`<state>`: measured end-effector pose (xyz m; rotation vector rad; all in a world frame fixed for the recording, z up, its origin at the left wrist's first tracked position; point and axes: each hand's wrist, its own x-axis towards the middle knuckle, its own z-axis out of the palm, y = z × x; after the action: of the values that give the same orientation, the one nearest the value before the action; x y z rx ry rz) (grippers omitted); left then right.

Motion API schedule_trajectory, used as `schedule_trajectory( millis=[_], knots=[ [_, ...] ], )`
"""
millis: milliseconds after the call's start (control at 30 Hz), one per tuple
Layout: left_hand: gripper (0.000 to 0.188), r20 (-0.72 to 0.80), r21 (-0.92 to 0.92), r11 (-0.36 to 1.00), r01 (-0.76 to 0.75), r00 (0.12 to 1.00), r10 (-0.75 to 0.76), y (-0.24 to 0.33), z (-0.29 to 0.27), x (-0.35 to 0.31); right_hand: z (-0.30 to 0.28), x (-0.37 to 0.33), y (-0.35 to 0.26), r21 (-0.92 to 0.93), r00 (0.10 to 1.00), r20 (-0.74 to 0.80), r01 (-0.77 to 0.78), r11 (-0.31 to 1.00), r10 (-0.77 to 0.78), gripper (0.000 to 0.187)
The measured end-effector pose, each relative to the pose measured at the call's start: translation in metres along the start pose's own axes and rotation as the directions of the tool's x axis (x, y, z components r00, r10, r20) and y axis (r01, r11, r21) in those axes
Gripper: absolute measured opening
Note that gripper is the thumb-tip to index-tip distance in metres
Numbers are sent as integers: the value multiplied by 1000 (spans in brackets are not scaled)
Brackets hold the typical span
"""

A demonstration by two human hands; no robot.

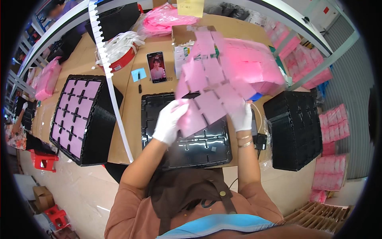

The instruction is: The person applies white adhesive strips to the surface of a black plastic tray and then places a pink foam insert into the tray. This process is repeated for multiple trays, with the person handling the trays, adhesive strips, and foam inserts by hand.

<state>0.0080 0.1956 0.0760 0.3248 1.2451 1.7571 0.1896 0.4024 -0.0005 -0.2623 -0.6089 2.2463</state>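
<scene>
A thin pink foam sheet (211,106) with rows of cut slots hangs tilted and partly blurred between my two white-gloved hands. My left hand (171,121) is closed on its near-left edge. At the right edge, my right hand (242,117) grips the sheet, its fingers partly hidden by the foam. Below lies a shiny black plastic tray (187,153) with raised cross-shaped ribs; the sheet covers its far right part. A small pale square piece (213,149) rests on the tray.
Black tray stacks stand left (99,123), topped with pink foam, and right (294,131). Behind are a phone (156,71), a pen (139,88), a red container of white strips (121,59), a cardboard box (178,34) and a pink foam pile (254,63). A white notched strip (112,93) crosses the left.
</scene>
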Motion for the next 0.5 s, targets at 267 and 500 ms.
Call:
schedule_trajectory(
  millis=[267,500],
  knots=[
    [55,-162,318,948,17,986,37,-3,-110,-42,-5,-26,22,-480,958,-260,-236,845,121,12],
    [61,-256,496,845,199,964,-76,-54,-154,-58,-19,-111,22,-608,826,-468,-560,563,315,14]
  ],
)
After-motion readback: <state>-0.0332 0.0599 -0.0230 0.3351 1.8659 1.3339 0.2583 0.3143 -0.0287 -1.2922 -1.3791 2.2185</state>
